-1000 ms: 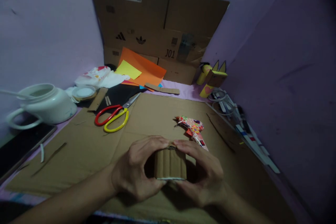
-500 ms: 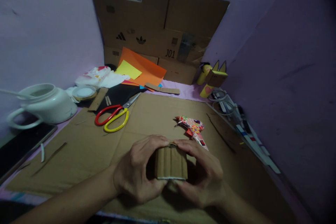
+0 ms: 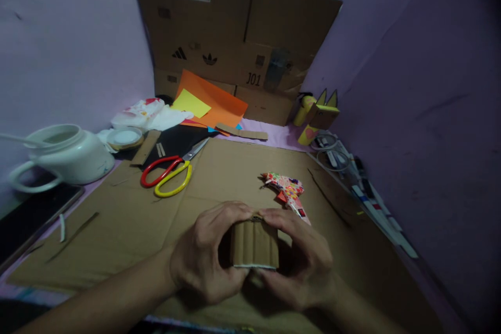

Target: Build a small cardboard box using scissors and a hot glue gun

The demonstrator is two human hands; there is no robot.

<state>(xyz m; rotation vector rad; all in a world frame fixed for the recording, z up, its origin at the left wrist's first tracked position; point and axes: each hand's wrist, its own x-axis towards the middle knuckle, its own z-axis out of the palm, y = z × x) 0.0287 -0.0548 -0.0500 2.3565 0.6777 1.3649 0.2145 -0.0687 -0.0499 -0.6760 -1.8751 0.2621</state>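
Note:
Between both hands is a small ridged cardboard piece point(image 3: 255, 245), with creased ridges running down the side facing me and a pale lower edge. My left hand point(image 3: 211, 255) grips its left end, fingers on top and thumb below. On the other end my right hand point(image 3: 303, 258) does the same, fingers over the upper edge and thumb underneath. The piece's far side is hidden. Just beyond my right hand lies a hot glue gun point(image 3: 285, 188) with a flowered covering, its handle partly behind my fingers. Scissors point(image 3: 174, 172) with red and yellow handles lie farther left.
A cardboard sheet point(image 3: 230, 172) covers the work surface. At left stand a white pot point(image 3: 70, 151) and a dark phone-like slab point(image 3: 35, 219). Orange paper point(image 3: 223, 102) and a cardboard strip point(image 3: 242, 132) lie at the back. Pens point(image 3: 371, 193) line the right wall, near a yellow cardboard figure point(image 3: 317, 117).
Almost nothing differs. Both hands keep the same hold on the cardboard piece, which has shifted or tilted very slightly.

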